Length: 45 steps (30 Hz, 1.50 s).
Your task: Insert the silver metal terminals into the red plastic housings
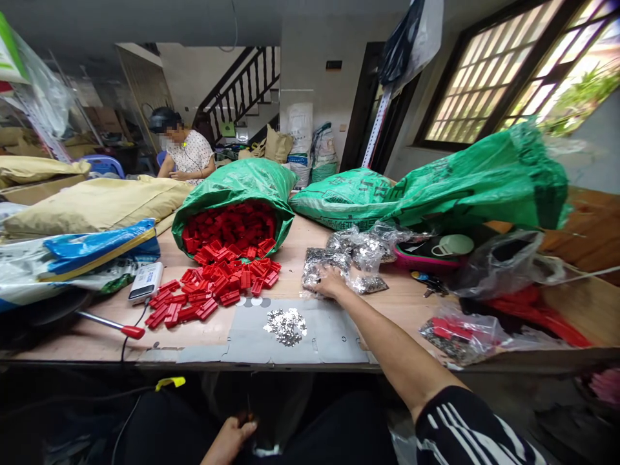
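My right hand [331, 282] reaches across the table onto a clear plastic bag of small metal pieces [314, 268]; its fingertips are partly lost against the bag. Down at my lap, below the table edge, my left hand [232, 437] is closed, its fingers pinched on something thin and dark that I cannot make out. A small pile of shiny metal pieces [285, 326] lies on a grey mat [334, 336] at the table's front. Red plastic parts [208, 290] spill from the mouth of a green sack [237, 177] onto the table, left of the mat.
More green sacks [426, 187] lie at the back right, behind a pink basket [426, 261]. A bag with red parts [465, 332] rests at the front right. On the left are a white device [146, 282] and a red-tipped lever [132, 331]. A person [188, 155] sits beyond.
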Each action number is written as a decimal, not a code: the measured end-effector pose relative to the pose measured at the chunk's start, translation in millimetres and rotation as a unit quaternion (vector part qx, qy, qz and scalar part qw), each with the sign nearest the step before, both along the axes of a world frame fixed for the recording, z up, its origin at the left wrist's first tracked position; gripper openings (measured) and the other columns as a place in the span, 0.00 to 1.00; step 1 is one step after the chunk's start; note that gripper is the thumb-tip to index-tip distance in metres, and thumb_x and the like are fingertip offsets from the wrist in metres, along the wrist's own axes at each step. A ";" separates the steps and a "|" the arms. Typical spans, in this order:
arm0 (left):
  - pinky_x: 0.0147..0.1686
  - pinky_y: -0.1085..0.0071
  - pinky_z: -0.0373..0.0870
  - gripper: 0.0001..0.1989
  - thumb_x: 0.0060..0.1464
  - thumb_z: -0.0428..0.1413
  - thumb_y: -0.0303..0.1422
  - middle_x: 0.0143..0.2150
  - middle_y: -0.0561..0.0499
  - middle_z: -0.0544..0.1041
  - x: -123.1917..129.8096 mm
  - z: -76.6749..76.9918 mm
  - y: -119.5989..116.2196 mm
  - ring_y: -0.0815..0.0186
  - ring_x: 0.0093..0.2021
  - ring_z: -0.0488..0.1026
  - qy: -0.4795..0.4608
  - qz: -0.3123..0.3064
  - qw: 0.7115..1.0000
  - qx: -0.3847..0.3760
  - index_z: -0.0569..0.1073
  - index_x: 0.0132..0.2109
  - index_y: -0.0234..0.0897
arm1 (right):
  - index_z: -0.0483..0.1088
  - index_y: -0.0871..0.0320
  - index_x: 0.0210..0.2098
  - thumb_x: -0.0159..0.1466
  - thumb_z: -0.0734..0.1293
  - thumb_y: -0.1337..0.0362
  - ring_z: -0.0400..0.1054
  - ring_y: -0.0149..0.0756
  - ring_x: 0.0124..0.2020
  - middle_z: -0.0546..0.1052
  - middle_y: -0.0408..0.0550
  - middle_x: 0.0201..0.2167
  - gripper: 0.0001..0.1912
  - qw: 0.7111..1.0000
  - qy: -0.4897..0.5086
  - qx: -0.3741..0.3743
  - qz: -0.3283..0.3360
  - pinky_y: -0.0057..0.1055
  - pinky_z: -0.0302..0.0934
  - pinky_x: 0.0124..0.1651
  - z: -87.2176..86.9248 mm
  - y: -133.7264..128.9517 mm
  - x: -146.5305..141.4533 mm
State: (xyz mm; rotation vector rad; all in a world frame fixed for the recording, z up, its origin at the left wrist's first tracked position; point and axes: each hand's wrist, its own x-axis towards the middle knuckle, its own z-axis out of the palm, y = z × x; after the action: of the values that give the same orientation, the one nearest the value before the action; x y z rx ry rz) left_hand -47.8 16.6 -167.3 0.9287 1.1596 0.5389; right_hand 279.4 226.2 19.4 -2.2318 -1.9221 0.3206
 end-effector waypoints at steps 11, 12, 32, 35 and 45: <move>0.42 0.64 0.67 0.25 0.36 0.66 0.46 0.30 0.46 0.77 -1.9 -2.8 0.3 0.56 0.39 0.72 0.000 0.000 1.000 0.006 0.78 0.37 0.30 | 0.66 0.56 0.56 0.57 0.69 0.57 0.64 0.42 0.52 0.71 0.52 0.50 0.28 0.996 0.028 0.035 0.072 0.31 0.57 0.53 3.5 2.9 24.4; 0.43 0.64 0.67 0.25 0.36 0.66 0.47 0.31 0.46 0.78 -2.3 -4.1 0.3 0.55 0.40 0.72 -0.001 0.001 1.000 0.010 0.79 0.38 0.31 | 0.66 0.55 0.56 0.57 0.69 0.58 0.65 0.41 0.51 0.72 0.51 0.50 0.28 0.997 0.030 0.033 0.070 0.30 0.57 0.52 4.5 4.8 26.9; 0.41 0.67 0.65 0.27 0.35 0.64 0.50 0.33 0.47 0.78 -6.8 -32.8 0.8 0.57 0.39 0.70 0.003 0.003 1.000 0.018 0.78 0.37 0.31 | 0.71 0.54 0.47 0.55 0.68 0.62 0.62 0.43 0.48 0.71 0.49 0.43 0.19 0.983 0.073 0.166 0.044 0.37 0.56 0.53 -13.8 0.9 14.2; 0.39 0.68 0.65 0.25 0.34 0.64 0.48 0.29 0.48 0.76 -4.6 -27.3 0.8 0.60 0.36 0.69 0.020 0.010 1.000 0.004 0.77 0.34 0.32 | 0.71 0.55 0.47 0.55 0.67 0.64 0.65 0.39 0.44 0.73 0.47 0.40 0.19 0.978 0.085 0.182 0.047 0.34 0.59 0.49 -13.1 5.8 20.5; 0.40 0.67 0.65 0.25 0.34 0.65 0.47 0.30 0.48 0.76 -4.1 -26.7 1.2 0.58 0.37 0.70 0.016 0.013 1.000 -0.002 0.78 0.36 0.32 | 0.73 0.56 0.46 0.54 0.67 0.69 0.68 0.44 0.42 0.76 0.51 0.40 0.20 0.987 0.056 0.149 0.034 0.34 0.61 0.47 -12.7 25.0 35.8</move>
State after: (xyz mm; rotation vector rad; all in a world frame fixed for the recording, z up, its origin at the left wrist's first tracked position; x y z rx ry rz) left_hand -51.9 17.9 -194.0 0.9226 1.2023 0.5458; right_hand 315.3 251.2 6.7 -1.9209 -1.8524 0.1527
